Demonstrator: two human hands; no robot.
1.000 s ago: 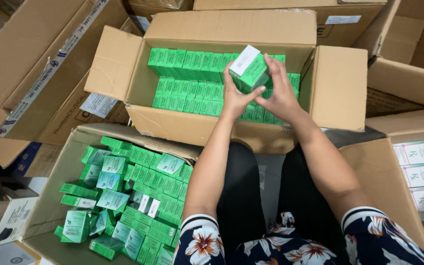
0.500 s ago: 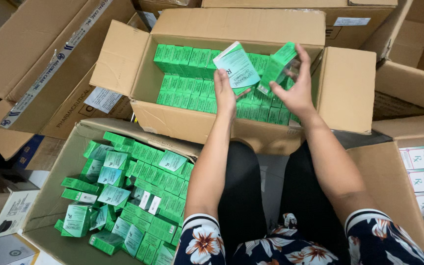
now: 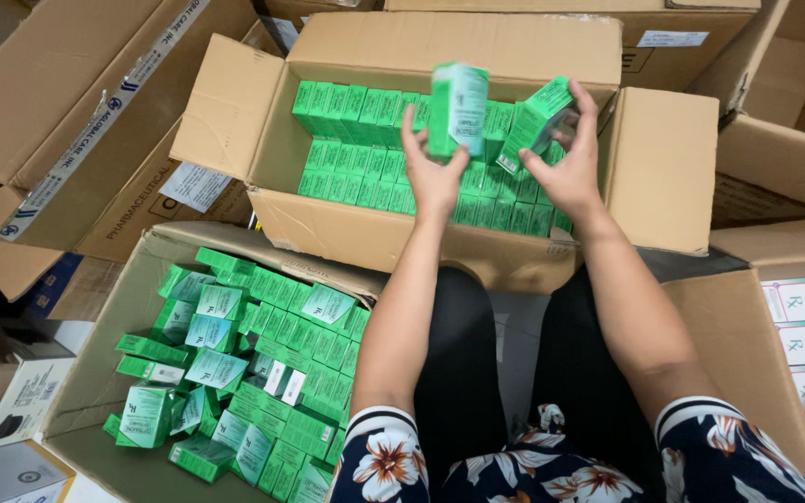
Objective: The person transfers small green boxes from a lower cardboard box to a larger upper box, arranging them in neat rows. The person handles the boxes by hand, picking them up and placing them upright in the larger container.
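Both hands pinching small green cartons, left hand (image 3: 432, 177) on blurred carton (image 3: 458, 107), right hand (image 3: 566, 168) on tilted carton (image 3: 535, 121)

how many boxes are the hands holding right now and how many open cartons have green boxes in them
Green box in left hand: 1
Green box in right hand: 1
Open cartons with green boxes inside: 2, the far carton and the near carton
Total: 2 held boxes, 2 cartons

Packed carton (image 3: 663, 168) ahead, jumbled carton (image 3: 114, 326) nearer, leftward.
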